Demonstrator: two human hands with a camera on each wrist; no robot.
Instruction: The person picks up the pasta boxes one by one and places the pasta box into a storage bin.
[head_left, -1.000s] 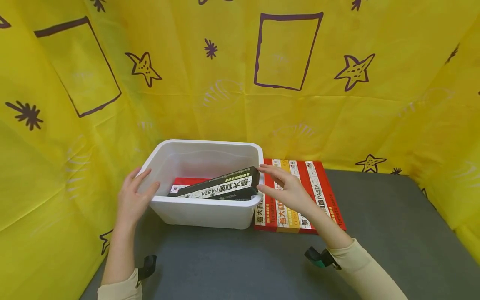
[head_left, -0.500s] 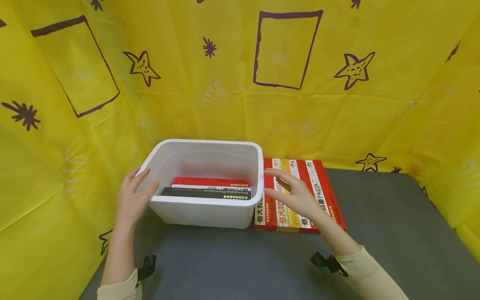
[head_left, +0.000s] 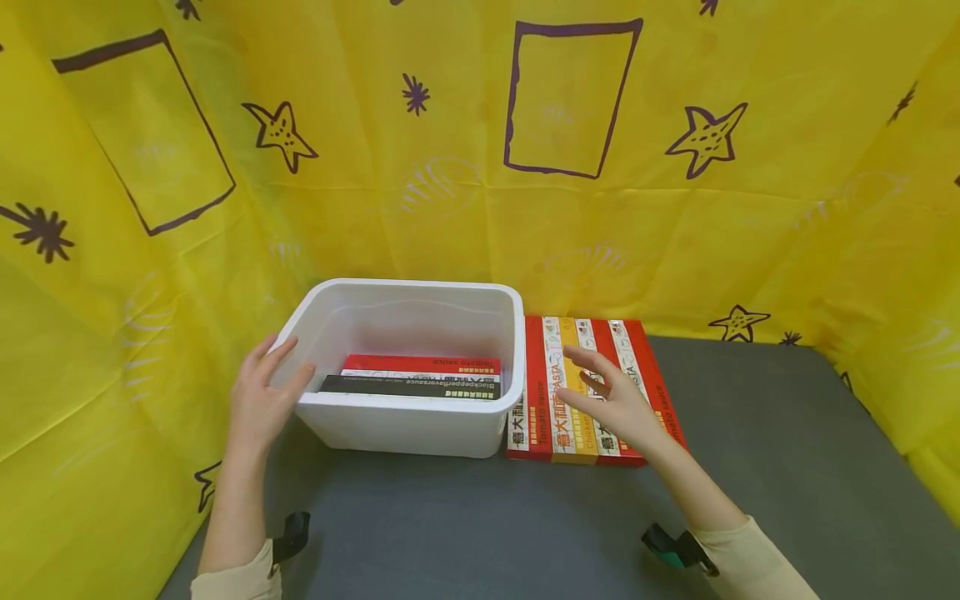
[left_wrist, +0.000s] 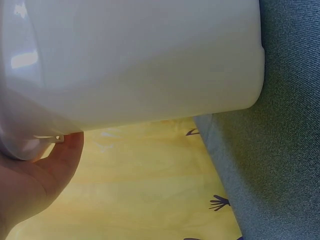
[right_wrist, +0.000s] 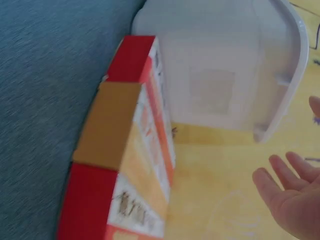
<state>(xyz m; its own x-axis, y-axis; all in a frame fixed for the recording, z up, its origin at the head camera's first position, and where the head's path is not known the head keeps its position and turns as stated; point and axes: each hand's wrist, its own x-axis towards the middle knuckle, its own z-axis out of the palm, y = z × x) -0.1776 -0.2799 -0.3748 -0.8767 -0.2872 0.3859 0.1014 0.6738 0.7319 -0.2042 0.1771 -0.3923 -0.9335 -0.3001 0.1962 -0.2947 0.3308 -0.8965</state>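
My left hand (head_left: 258, 392) holds the left rim of a white plastic bin (head_left: 405, 429); in the left wrist view its fingers (left_wrist: 70, 155) curl up under that rim. Inside the bin lie a black pasta box (head_left: 408, 387) marked black pepper flavor sauce and, behind it, a red tomato sauce pasta box (head_left: 420, 363). To the right of the bin, my right hand (head_left: 618, 408) hovers with loose, spread fingers and holds nothing. Below it are flat pasta boxes side by side: a red one (head_left: 536, 400), a yellow one (head_left: 573, 333) and another red one (head_left: 648, 367).
All of this stands on a dark grey tabletop (head_left: 450, 525). Yellow cloth (head_left: 450, 225) with drawn stars and frames hangs behind and along both sides. The boxes lie close against the bin's right side.
The black pasta box, earlier tilted up against the bin's right rim, dropped down inside beside the red one. My right hand has moved away rightward, over the flat boxes. The left hand stays put.
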